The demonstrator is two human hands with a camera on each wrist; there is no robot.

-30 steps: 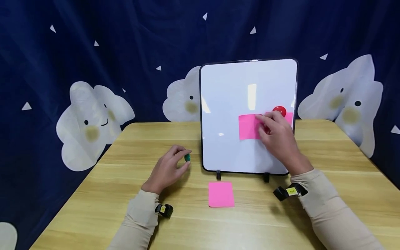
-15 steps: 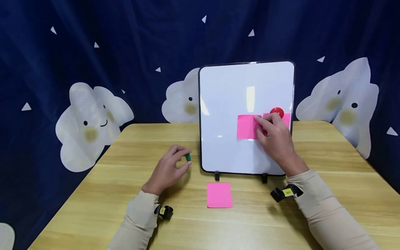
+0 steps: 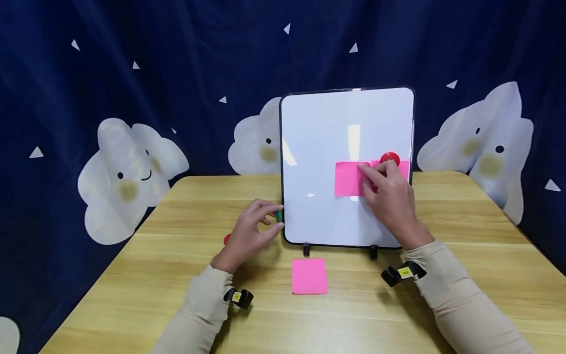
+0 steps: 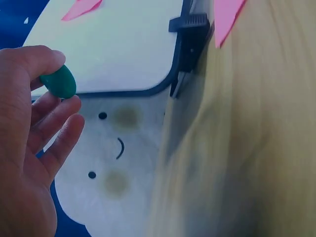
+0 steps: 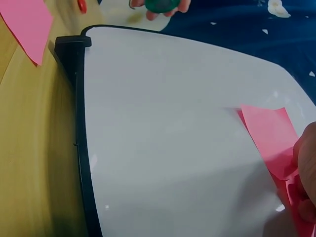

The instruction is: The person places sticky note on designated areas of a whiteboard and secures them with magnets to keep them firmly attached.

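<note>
My left hand (image 3: pixel 247 231) pinches a round green magnet (image 4: pixel 60 83) between thumb and fingertips, just left of the whiteboard's (image 3: pixel 327 128) lower left edge. At the whiteboard, my right hand (image 3: pixel 391 194) holds a pink sticky note (image 3: pixel 348 179) by its right side, against the surface. Part of that note is covered by the fingers. Right of it a second pink note (image 3: pixel 404 168) hangs under a round red magnet (image 3: pixel 390 158), mostly hidden behind the hand. A third pink note (image 3: pixel 309 276) lies on the table in front of the board.
The whiteboard stands upright on black feet (image 3: pixel 306 249) on a wooden table (image 3: pixel 353 314). Behind my left hand, a red piece (image 3: pixel 227 239) shows partly on the table. A dark blue curtain (image 3: pixel 212 49) with cloud prints hangs behind.
My left hand has moved right and slightly up with the green magnet, towards the whiteboard, uncovering a red piece behind it. My right hand stays at the note.
</note>
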